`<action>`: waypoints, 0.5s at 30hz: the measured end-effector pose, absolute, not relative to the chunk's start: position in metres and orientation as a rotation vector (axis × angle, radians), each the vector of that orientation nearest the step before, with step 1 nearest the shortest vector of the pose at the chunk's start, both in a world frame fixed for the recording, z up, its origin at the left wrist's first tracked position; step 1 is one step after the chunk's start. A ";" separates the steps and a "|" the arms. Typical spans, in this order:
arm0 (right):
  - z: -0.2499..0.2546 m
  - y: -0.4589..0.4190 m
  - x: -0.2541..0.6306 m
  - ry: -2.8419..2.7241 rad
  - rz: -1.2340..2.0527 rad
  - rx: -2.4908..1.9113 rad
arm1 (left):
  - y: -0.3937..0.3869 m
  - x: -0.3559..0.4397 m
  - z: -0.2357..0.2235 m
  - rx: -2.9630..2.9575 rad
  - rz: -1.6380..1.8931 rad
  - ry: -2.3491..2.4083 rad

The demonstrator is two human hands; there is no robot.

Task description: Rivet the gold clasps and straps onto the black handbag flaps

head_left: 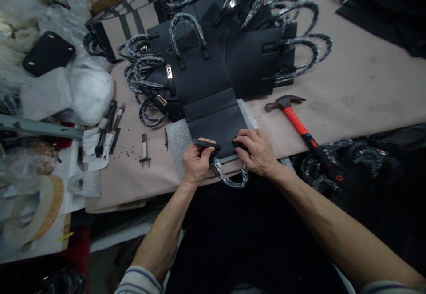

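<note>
A black bag panel (216, 123) lies folded out over a pale slab (179, 141) at the table's front edge. From its near end a plastic-wrapped bag handle (229, 180) loops over the edge toward me. At the left end of that handle, my left hand (197, 163) pinches a narrow black strip (204, 143), which sticks out flat above the panel. My right hand (256, 152) is closed at the handle's other end, thumb and fingers together on a small dark tab. The fingers partly hide both pieces.
A claw hammer (296, 121) with a red and black handle lies to the right. Punch tools (144, 149) and dark bits lie left. Stacked black bags (253, 58) with wrapped handles fill the back. Plastic bags (89, 85) and a tape roll (43, 209) crowd the far left.
</note>
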State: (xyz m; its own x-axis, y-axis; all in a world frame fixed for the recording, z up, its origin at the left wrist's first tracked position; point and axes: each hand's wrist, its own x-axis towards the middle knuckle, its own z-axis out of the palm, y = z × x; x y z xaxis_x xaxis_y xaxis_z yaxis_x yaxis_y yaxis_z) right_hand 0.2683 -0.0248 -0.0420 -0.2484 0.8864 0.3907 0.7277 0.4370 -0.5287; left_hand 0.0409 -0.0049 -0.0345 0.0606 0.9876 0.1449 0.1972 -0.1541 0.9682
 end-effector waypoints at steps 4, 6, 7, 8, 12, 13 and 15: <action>-0.041 -0.025 0.268 -2.038 0.329 -1.359 | -0.004 0.041 -0.035 1.491 1.175 1.246; -0.040 -0.025 0.268 -2.030 0.327 -1.357 | -0.004 0.041 -0.035 1.495 1.177 1.246; -0.040 -0.025 0.267 -2.026 0.324 -1.354 | -0.004 0.041 -0.035 1.497 1.179 1.249; -0.040 -0.025 0.267 -2.024 0.321 -1.350 | -0.004 0.041 -0.035 1.502 1.179 1.254; -0.041 -0.025 0.267 -2.024 0.314 -1.351 | -0.004 0.042 -0.035 1.557 1.171 1.253; -0.041 -0.025 0.267 -2.024 0.314 -1.355 | -0.003 0.043 -0.034 1.593 1.169 1.246; -0.042 -0.025 0.267 -2.027 0.313 -1.361 | -0.002 0.045 -0.031 1.685 1.162 1.236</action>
